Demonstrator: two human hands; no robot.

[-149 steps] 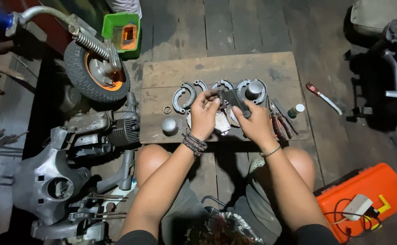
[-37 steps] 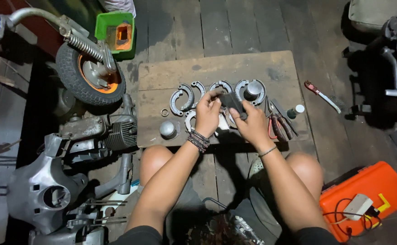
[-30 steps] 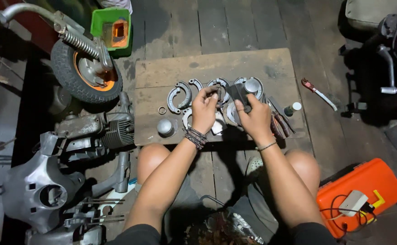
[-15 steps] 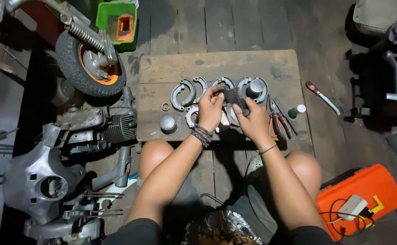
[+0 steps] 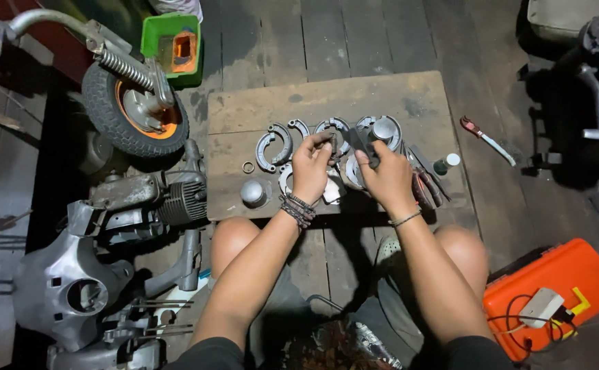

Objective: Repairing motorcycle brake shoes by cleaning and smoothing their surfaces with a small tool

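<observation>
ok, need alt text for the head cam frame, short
Seen from above, a seated person's left hand and right hand work a small dark part together over a wooden board laid with curved metal brake shoes. A small scooter wheel lies left, an orange case right.

I see bare wooden board [image 5: 327,96] beyond the parts | brake shoes [image 5: 272,146] crowd left | pliers [image 5: 424,186] block right

Brake shoes [image 5: 272,145] on board [image 5: 409,96]; wheel [image 5: 135,113] left, toolbox [image 5: 553,294] right.
</observation>
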